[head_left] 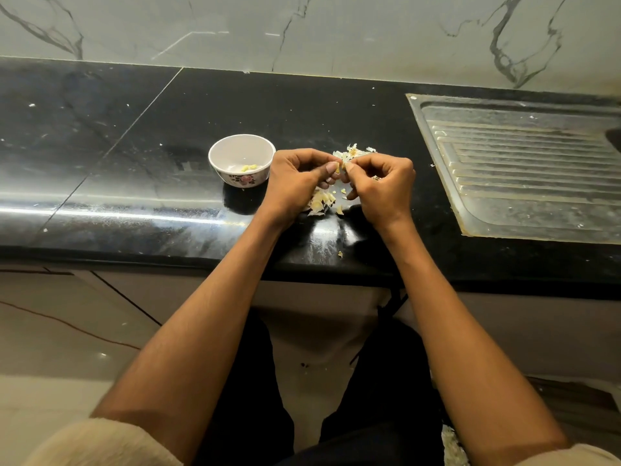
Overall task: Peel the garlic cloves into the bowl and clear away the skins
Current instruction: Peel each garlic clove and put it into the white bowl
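I pinch 1 garlic clove (342, 167) between my left hand (299, 181) and right hand (381, 185), thumbs and fingertips curled onto it, just right of the white floral bowl (240, 160). The clove looks small, light and firm, its papery skin thin and brittle, so I judge a nail at the tip best. A few peeled cloves (248, 168) lie in the bowl. Loose skins (321, 201) litter the black counter (134, 136) right of the bowl, under my hands.
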A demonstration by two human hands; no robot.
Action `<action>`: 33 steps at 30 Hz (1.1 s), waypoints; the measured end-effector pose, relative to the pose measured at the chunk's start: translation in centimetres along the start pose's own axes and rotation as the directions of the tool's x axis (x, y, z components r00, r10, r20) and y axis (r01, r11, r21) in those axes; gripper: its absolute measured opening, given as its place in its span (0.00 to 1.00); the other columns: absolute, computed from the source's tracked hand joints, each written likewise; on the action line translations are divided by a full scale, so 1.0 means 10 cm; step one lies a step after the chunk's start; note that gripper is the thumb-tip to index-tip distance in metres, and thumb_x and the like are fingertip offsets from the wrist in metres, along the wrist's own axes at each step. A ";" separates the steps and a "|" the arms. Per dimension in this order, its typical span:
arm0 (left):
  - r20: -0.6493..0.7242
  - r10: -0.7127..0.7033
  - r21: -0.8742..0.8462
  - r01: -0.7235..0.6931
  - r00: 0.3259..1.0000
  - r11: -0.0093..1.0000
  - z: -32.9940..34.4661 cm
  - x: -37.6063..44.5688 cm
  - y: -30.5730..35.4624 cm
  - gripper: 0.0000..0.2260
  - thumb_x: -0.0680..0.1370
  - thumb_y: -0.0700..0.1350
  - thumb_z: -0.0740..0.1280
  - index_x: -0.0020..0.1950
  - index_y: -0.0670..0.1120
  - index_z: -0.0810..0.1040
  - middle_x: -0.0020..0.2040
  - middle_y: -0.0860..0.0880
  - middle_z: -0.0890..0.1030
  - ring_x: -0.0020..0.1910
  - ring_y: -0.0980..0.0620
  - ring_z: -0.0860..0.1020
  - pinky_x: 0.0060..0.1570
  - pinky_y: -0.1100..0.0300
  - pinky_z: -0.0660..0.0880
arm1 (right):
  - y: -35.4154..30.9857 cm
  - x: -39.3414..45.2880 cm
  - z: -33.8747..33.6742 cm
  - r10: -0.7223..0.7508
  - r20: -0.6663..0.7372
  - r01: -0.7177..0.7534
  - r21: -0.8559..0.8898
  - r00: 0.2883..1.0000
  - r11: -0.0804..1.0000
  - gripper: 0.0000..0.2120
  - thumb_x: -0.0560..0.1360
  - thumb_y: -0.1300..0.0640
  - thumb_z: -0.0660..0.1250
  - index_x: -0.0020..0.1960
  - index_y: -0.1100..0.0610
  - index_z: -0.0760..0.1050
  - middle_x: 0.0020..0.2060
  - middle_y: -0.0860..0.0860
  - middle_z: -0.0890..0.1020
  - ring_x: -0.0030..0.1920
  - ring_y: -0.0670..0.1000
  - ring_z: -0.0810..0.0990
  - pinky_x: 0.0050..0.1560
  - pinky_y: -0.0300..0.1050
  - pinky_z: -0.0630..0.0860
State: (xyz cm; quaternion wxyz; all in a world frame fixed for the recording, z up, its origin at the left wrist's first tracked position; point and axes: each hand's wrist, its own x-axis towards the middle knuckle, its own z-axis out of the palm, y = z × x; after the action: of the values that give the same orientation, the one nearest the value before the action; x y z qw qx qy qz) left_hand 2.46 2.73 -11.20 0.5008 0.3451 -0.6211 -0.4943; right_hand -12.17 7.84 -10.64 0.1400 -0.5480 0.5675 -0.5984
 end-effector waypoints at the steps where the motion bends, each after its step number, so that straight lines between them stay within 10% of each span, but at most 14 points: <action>1: -0.004 0.005 -0.004 -0.005 1.000 1.000 0.00 0.00 0.00 0.04 0.77 0.34 0.73 0.50 0.38 0.86 0.42 0.39 0.86 0.40 0.49 0.83 0.42 0.57 0.80 | 0.01 0.00 0.00 0.022 0.009 -0.022 0.017 1.000 1.000 0.05 0.72 0.63 0.72 0.38 0.61 0.85 0.32 0.52 0.85 0.29 0.53 0.83 0.31 0.58 0.81; 33: -0.024 0.015 0.018 -0.015 1.000 1.000 0.00 0.00 -0.01 0.07 0.73 0.28 0.73 0.49 0.37 0.86 0.42 0.40 0.86 0.40 0.50 0.83 0.43 0.59 0.80 | 0.00 0.00 -0.02 0.192 0.135 -0.213 0.159 0.972 0.964 0.02 0.73 0.67 0.76 0.41 0.64 0.86 0.32 0.55 0.86 0.25 0.50 0.80 0.27 0.43 0.77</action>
State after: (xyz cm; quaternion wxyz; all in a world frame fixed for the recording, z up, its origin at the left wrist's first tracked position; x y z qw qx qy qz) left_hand 2.45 2.71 -11.30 0.5089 0.3507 -0.6220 -0.4809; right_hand -12.32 7.91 -10.58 0.2808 -0.5072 0.5573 -0.5943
